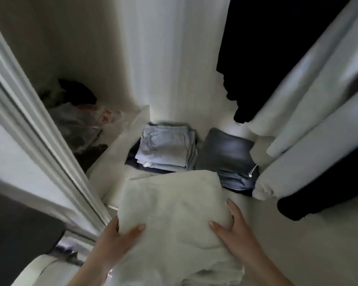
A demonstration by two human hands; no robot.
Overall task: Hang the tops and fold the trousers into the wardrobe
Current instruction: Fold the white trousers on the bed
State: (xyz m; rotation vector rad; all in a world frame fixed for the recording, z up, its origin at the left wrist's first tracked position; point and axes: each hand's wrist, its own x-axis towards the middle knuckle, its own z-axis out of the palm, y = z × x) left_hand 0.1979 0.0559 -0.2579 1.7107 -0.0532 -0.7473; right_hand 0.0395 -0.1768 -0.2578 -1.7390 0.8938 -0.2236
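My folded white trousers (170, 205) lie flat at the wardrobe (174, 58) front, before two folded jeans stacks (167, 147).
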